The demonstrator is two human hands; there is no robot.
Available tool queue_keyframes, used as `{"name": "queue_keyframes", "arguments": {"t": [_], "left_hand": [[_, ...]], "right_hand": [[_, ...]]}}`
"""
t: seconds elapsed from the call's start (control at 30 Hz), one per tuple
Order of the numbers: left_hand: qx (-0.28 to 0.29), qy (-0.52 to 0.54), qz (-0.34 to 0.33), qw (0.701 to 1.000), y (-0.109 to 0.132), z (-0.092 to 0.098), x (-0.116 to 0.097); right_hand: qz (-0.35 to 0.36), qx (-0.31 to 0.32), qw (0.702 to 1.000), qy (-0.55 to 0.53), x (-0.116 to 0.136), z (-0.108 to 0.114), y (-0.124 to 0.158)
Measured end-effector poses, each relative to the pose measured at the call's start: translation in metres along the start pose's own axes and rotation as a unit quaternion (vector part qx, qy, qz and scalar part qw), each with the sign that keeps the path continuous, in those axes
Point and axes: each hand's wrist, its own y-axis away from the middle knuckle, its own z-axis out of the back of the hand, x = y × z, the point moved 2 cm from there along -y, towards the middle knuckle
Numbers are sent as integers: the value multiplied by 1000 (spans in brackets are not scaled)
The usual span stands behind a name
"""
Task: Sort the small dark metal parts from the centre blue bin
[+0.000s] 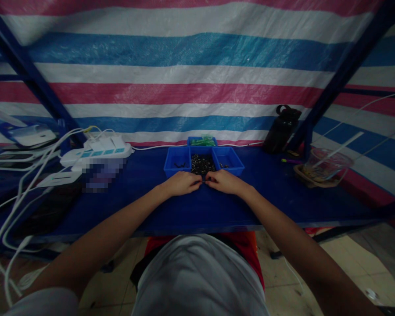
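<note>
My left hand (184, 183) and my right hand (224, 181) meet fingertip to fingertip just in front of the blue bins. Both are closed in a pinch around something tiny and dark that I cannot make out. Right behind them, the middle bin holds a heap of small dark, shiny metal parts (202, 164). A few thin dark pieces (180, 165) lie in the left bin (178, 153). Some small metallic bits (224, 166) sit in the right bin (229, 156). Green items (202, 141) fill a further blue bin at the back.
On the left of the blue table (197, 215) are a white power strip (97, 151), tangled white cables and phones (15, 156). A black bottle (281, 129) stands at the back right, near a clear plastic cup (329, 164). A striped sheet (191, 57) hangs behind.
</note>
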Motion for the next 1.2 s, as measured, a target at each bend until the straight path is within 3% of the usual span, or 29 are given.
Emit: {"name": "queue_keyframes", "arguments": {"t": [1.2], "left_hand": [[3,8,4,1000,0,0,0]], "right_hand": [[-5,3,1000,-1,1,1,0]]}}
